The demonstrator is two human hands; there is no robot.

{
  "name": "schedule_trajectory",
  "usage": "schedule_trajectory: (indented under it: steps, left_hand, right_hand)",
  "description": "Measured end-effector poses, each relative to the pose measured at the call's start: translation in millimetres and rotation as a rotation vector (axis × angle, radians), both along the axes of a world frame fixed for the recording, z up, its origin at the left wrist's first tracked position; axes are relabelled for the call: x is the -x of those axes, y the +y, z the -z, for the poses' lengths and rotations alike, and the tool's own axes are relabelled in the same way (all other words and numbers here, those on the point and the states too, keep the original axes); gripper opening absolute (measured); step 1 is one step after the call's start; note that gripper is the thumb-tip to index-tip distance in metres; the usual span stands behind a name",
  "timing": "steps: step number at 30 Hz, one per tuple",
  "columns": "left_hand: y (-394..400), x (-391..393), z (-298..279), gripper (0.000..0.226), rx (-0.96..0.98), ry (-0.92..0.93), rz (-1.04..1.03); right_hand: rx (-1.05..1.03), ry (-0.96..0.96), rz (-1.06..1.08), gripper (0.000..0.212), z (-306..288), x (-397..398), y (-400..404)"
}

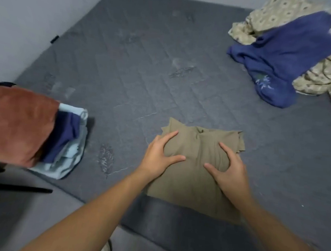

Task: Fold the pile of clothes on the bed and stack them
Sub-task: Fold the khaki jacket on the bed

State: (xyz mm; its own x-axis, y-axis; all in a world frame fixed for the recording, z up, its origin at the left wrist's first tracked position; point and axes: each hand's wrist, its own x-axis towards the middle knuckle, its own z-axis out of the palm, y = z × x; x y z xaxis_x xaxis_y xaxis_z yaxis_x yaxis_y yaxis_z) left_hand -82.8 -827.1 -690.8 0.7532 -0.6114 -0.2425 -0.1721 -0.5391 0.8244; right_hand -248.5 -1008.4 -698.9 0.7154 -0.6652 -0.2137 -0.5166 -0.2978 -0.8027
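Your left hand and right hand both lie on the khaki shirt, fingers spread and bent, thumbs angled toward each other. Each hand pinches up a shallow ridge of cloth between thumb and fingers.

Khaki shirt: folded to a rough rectangle, lying flat at the near edge of the mattress. Collar end points away from you, with layered corners sticking out at its far-left and far-right corners.

Left of the shirt, well apart: the stack. Rust-red piece on top, navy beneath it, pale blue layers at the bottom. It also sits at the mattress's near edge.

Far right of the shirt, toward the mattress's back corner: the unfolded pile. A blue garment is draped over a beige patterned cloth, both crumpled.

Grey wall runs along the mattress's left and far sides.
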Motion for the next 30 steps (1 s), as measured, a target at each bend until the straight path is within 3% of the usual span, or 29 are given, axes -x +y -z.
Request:
schedule_trajectory:
  steps: [10,13,15,18,24,30]
  left_hand:
    - [183,-113,34,0.086,-0.094,-0.027,-0.065]
    - [223,-146,52,0.085,-0.194,-0.084,-0.031]
    - [236,-159,67,0.087,-0.363,-0.206,0.045]
    - [245,-160,87,0.091,-0.598,-0.358,0.133]
    - [224,-159,84,0.087,-0.515,-0.485,0.253]
    - [139,-149,73,0.078,-0.431,-0.54,0.352]
  right_hand:
    - [0.041,0.014,-0.042,0.079,34,-124,176]
    - [0.07,0.065,-0.057,0.076,59,-157,219]
    - [0.16,0.16,-0.112,0.074,77,-167,236]
    - [0.271,0.33,-0.108,0.078,97,-162,246]
    - [0.357,0.347,-0.173,0.076,94,-156,232]
    - [0.386,0.25,-0.156,0.07,79,-161,156]
